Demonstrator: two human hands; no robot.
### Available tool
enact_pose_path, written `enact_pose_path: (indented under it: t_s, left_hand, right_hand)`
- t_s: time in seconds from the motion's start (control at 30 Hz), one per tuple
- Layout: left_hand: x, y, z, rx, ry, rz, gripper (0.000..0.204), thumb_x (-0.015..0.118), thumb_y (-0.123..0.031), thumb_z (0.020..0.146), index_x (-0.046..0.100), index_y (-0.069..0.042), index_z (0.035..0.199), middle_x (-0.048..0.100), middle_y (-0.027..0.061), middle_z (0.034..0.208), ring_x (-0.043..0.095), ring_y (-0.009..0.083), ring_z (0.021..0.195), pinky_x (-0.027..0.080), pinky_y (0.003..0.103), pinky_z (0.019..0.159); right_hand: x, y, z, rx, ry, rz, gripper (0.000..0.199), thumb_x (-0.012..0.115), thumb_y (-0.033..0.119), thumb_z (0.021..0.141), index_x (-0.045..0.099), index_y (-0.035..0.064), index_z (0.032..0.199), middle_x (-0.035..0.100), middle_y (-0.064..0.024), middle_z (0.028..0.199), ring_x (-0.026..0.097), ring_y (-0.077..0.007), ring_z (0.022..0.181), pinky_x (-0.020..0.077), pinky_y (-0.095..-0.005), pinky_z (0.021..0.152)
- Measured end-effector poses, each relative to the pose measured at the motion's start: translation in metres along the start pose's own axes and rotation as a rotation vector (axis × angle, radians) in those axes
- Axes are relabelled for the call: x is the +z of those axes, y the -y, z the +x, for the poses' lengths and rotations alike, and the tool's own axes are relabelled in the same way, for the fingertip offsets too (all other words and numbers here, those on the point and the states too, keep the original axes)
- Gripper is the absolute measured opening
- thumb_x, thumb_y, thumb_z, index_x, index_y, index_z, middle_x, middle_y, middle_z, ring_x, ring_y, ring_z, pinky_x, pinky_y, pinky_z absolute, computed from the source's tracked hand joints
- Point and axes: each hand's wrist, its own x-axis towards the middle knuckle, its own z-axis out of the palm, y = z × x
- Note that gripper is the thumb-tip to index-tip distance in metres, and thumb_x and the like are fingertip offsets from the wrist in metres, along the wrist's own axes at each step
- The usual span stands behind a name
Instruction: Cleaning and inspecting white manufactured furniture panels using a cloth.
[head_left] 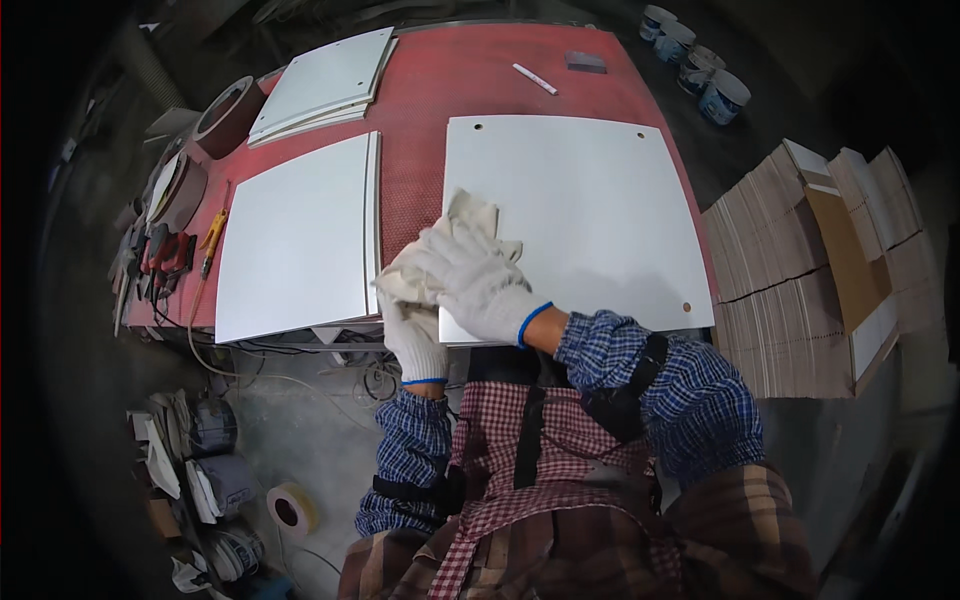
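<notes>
A large white panel (pixel 590 210) with small holes near its corners lies flat on the red table (pixel 420 150). My right hand (pixel 480 285), in a white knit glove, presses a crumpled cream cloth (pixel 470 225) onto the panel's near left corner. My left hand (pixel 415 330), gloved too, sits at the panel's near left edge just under the cloth, touching the edge and the cloth's lower folds. Both forearms wear blue checked sleeves.
A stack of white panels (pixel 295 235) lies left of the worked panel, another stack (pixel 325 85) at the far left. Sanding rolls (pixel 228 115) and hand tools (pixel 165 255) line the table's left edge. Stacked boards (pixel 800 270) stand right; paint cans (pixel 700 70) far right.
</notes>
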Motion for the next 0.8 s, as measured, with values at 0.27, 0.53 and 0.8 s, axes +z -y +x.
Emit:
enact_pose_path:
  t_s: [0.27, 0.53, 0.8]
  left_hand:
    - [0.014, -0.028, -0.031, 0.203, 0.382, 1.029, 0.062, 0.052, -0.034, 0.106, 0.042, 0.009, 0.149, 0.052, 0.0223, 0.147, 0.051, 0.0285, 0.135, 0.04, 0.035, 0.113]
    - [0.037, -0.028, -0.063, 0.123, 0.37, 1.181, 0.067, 0.056, -0.03, 0.1, 0.038, 0.007, 0.153, 0.045, 0.0237, 0.156, 0.046, 0.0301, 0.142, 0.033, 0.035, 0.117]
    - [0.011, -0.062, -0.123, 0.19, 0.47, 1.459, 0.071, 0.06, -0.022, 0.095, 0.032, 0.005, 0.156, 0.035, 0.0246, 0.161, 0.035, 0.034, 0.149, 0.03, 0.039, 0.12]
  right_hand:
    - [-0.054, -0.023, -0.125, 0.308, 0.12, -0.131, 0.062, 0.058, 0.031, 0.096, 0.04, 0.0126, 0.152, 0.036, -0.0142, 0.159, 0.03, -0.0423, 0.148, 0.0185, -0.0505, 0.126]
    - [-0.101, -0.107, -0.253, 0.9, -0.317, -0.125, 0.056, 0.051, 0.033, 0.096, 0.049, 0.0105, 0.148, 0.038, -0.0107, 0.161, 0.043, -0.0398, 0.139, 0.035, -0.046, 0.117]
    - [-0.11, -0.041, -0.321, 0.838, -0.399, 0.102, 0.054, 0.057, 0.023, 0.095, 0.051, 0.0072, 0.146, 0.034, -0.0115, 0.164, 0.044, -0.0397, 0.141, 0.0395, -0.0449, 0.115]
